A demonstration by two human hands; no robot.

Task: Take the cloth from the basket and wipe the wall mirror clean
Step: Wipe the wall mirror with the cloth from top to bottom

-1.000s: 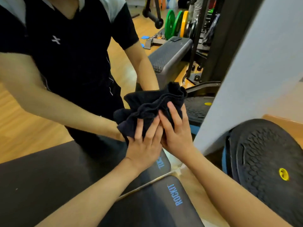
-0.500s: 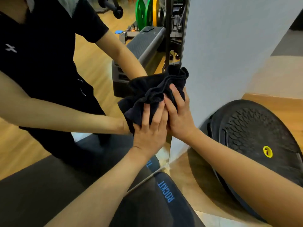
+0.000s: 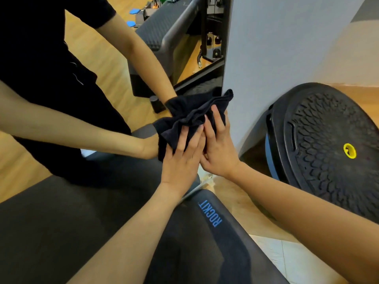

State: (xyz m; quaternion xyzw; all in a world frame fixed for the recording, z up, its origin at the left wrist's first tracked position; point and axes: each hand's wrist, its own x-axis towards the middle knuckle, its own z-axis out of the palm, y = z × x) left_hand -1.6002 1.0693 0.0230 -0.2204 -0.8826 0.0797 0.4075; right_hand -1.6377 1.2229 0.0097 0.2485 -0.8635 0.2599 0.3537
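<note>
Both hands flat, fingers straight: left hand (image 3: 181, 160) and right hand (image 3: 218, 148) press bunched black cloth (image 3: 184, 117) against mirror (image 3: 114, 64), near its right edge. Risk: loose folds slip, bare fingers smear glass.

cloth (image 3: 190, 117): lower part hidden under left hand (image 3: 180, 160) and right hand (image 3: 217, 148)
balance disc (image 3: 328, 146): cut off at right edge
</note>
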